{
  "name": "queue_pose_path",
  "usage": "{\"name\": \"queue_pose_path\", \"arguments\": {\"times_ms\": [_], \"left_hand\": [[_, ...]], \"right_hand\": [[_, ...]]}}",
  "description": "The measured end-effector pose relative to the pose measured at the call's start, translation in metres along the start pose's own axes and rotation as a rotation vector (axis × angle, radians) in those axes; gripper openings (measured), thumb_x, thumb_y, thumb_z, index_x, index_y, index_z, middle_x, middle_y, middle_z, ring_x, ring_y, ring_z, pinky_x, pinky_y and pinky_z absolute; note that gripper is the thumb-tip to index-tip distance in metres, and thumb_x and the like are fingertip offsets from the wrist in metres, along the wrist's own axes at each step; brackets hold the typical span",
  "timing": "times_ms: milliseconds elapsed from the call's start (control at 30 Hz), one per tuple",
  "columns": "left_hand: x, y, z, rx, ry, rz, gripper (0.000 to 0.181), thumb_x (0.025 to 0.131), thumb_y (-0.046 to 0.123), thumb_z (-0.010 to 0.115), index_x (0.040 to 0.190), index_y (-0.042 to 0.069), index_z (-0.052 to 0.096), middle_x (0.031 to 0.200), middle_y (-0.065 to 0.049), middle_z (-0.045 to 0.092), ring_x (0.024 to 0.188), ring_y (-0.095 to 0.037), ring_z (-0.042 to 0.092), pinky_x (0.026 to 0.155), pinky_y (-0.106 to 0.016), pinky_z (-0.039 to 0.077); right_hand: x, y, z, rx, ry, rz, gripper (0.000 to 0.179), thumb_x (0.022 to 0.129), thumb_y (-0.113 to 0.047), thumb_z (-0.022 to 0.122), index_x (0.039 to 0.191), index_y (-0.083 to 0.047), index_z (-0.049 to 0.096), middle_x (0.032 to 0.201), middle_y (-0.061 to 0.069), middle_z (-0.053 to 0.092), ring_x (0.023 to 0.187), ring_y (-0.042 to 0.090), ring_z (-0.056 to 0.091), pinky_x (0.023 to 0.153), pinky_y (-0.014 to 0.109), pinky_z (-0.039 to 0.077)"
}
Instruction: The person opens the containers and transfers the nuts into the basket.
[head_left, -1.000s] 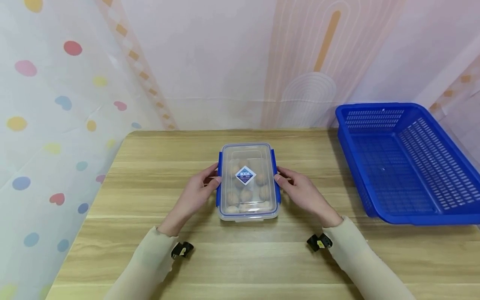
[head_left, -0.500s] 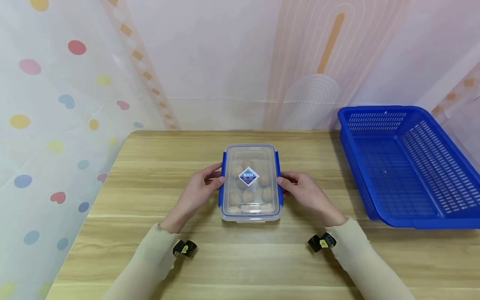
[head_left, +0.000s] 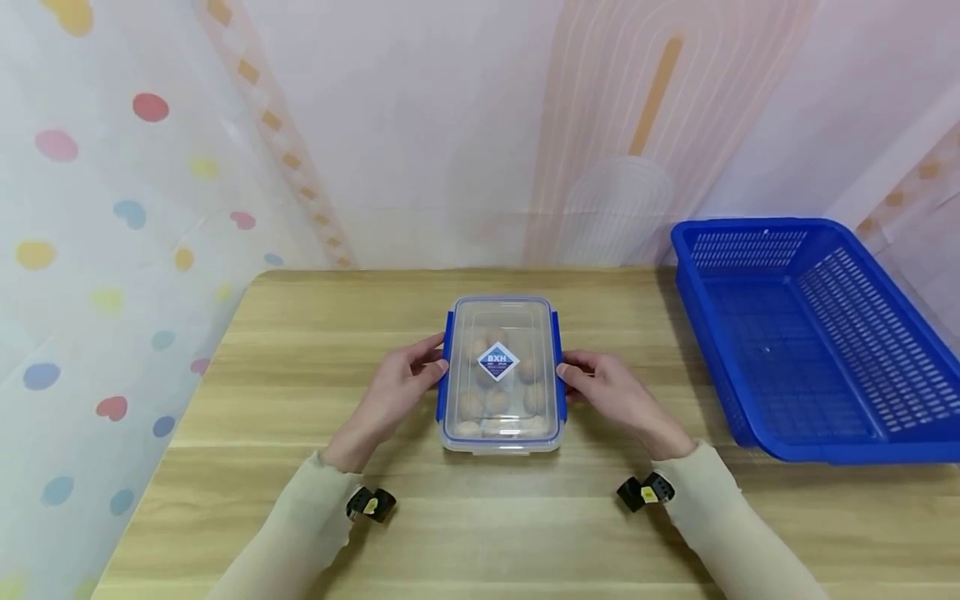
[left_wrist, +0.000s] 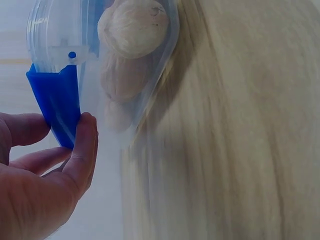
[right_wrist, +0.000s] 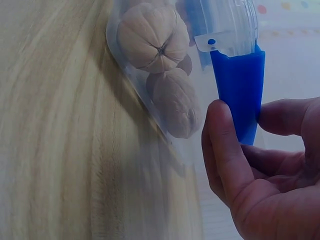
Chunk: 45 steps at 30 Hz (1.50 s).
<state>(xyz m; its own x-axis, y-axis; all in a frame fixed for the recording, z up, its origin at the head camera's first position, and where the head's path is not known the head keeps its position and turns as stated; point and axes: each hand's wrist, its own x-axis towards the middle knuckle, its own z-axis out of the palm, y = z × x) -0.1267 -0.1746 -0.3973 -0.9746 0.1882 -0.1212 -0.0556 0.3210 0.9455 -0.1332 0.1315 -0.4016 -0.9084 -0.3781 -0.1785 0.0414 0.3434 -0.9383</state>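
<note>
A clear lidded food container (head_left: 502, 408) with blue side latches lies flat on the wooden table. Through its walls show several round, tan, ridged things (right_wrist: 152, 37) that look like walnuts. My left hand (head_left: 396, 383) is at the container's left side; its thumb and fingers pinch the blue left latch (left_wrist: 57, 100). On the opposite side my right hand (head_left: 611, 387) pinches the right latch (right_wrist: 240, 90) the same way, thumb on one face and fingertips on the other. The lid (head_left: 501, 321) sits on the box and bears a diamond-shaped label (head_left: 498, 362).
A large blue perforated basket (head_left: 716, 358) stands at the right of the wooden table (head_left: 480, 533). Behind the table hangs a pale patterned cloth (head_left: 420, 150), with coloured dots on its left part. Each cuff carries a small black camera (head_left: 371, 504).
The head view shifts slightly, and the container appears a little further right and lower. Both hands keep their pinch on the latches.
</note>
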Motion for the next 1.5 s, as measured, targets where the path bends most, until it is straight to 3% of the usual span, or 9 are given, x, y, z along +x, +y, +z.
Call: {"name": "queue_pose_path", "arguments": {"times_ms": [300, 533, 667, 833, 933, 1100, 1233, 1500], "left_hand": [[-0.004, -0.003, 0.001, -0.02, 0.023, 0.02, 0.05, 0.108, 0.004, 0.049, 0.155, -0.008, 0.038, 0.135, -0.029, 0.06, 0.116, -0.034, 0.065, 0.09, -0.031, 0.059], [-0.002, -0.003, 0.005, -0.11, 0.005, -0.04, 0.051, 0.107, 0.002, 0.051, 0.156, -0.005, 0.039, 0.137, -0.027, 0.059, 0.117, -0.033, 0.065, 0.093, -0.038, 0.058], [-0.001, -0.001, 0.007, -0.127, 0.009, -0.057, 0.051, 0.107, 0.002, 0.052, 0.156, -0.004, 0.04, 0.137, -0.027, 0.058, 0.117, -0.032, 0.064, 0.094, -0.038, 0.058], [-0.002, 0.0, 0.007, -0.093, 0.028, -0.085, 0.052, 0.107, 0.004, 0.054, 0.157, 0.0, 0.041, 0.135, -0.024, 0.058, 0.115, -0.032, 0.065, 0.093, -0.037, 0.059], [-0.002, 0.001, 0.007, -0.08, 0.023, -0.082, 0.052, 0.107, 0.005, 0.054, 0.157, 0.0, 0.041, 0.135, -0.024, 0.058, 0.116, -0.033, 0.065, 0.093, -0.037, 0.059], [0.0, 0.001, 0.007, -0.091, 0.021, -0.105, 0.053, 0.106, 0.007, 0.056, 0.157, 0.002, 0.042, 0.14, -0.022, 0.058, 0.12, -0.034, 0.065, 0.093, -0.038, 0.059], [0.0, -0.001, 0.006, -0.116, 0.018, -0.115, 0.053, 0.106, 0.008, 0.057, 0.156, -0.002, 0.041, 0.142, -0.024, 0.058, 0.122, -0.036, 0.064, 0.094, -0.039, 0.058], [0.002, -0.007, 0.003, -0.167, -0.018, -0.123, 0.049, 0.106, 0.016, 0.062, 0.145, -0.011, 0.051, 0.136, -0.027, 0.062, 0.114, -0.032, 0.069, 0.092, -0.037, 0.059]], "right_hand": [[0.002, 0.003, 0.004, 0.057, 0.01, 0.005, 0.04, 0.11, -0.013, 0.046, 0.139, 0.013, 0.055, 0.116, 0.022, 0.068, 0.093, 0.019, 0.067, 0.085, 0.036, 0.06], [-0.003, 0.015, 0.0, 0.147, 0.009, -0.009, 0.038, 0.108, -0.002, 0.041, 0.138, 0.018, 0.053, 0.123, 0.027, 0.067, 0.095, 0.012, 0.069, 0.082, 0.025, 0.06], [-0.005, 0.018, -0.004, 0.176, -0.037, -0.015, 0.041, 0.108, -0.003, 0.042, 0.142, 0.019, 0.047, 0.134, 0.034, 0.06, 0.108, 0.02, 0.069, 0.089, 0.029, 0.059], [-0.006, 0.016, -0.009, 0.184, -0.007, 0.024, 0.048, 0.11, -0.007, 0.043, 0.15, 0.018, 0.037, 0.143, 0.035, 0.052, 0.123, 0.034, 0.062, 0.097, 0.035, 0.056], [-0.011, 0.012, -0.01, 0.06, 0.083, -0.001, 0.053, 0.11, -0.015, 0.048, 0.154, 0.013, 0.035, 0.145, 0.032, 0.052, 0.125, 0.039, 0.061, 0.101, 0.044, 0.054], [-0.016, 0.0, -0.002, -0.391, 0.243, -0.152, 0.065, 0.108, -0.033, 0.057, 0.158, 0.001, 0.037, 0.159, 0.021, 0.043, 0.141, 0.039, 0.048, 0.115, 0.056, 0.039], [-0.015, -0.006, 0.006, -0.563, 0.206, -0.24, 0.073, 0.107, -0.044, 0.056, 0.162, -0.003, 0.033, 0.168, 0.016, 0.029, 0.154, 0.041, 0.024, 0.122, 0.061, 0.023], [-0.014, -0.004, 0.011, -0.682, 0.076, -0.273, 0.076, 0.107, -0.046, 0.056, 0.164, -0.006, 0.026, 0.172, 0.011, 0.016, 0.156, 0.044, 0.012, 0.122, 0.063, 0.018]]}}
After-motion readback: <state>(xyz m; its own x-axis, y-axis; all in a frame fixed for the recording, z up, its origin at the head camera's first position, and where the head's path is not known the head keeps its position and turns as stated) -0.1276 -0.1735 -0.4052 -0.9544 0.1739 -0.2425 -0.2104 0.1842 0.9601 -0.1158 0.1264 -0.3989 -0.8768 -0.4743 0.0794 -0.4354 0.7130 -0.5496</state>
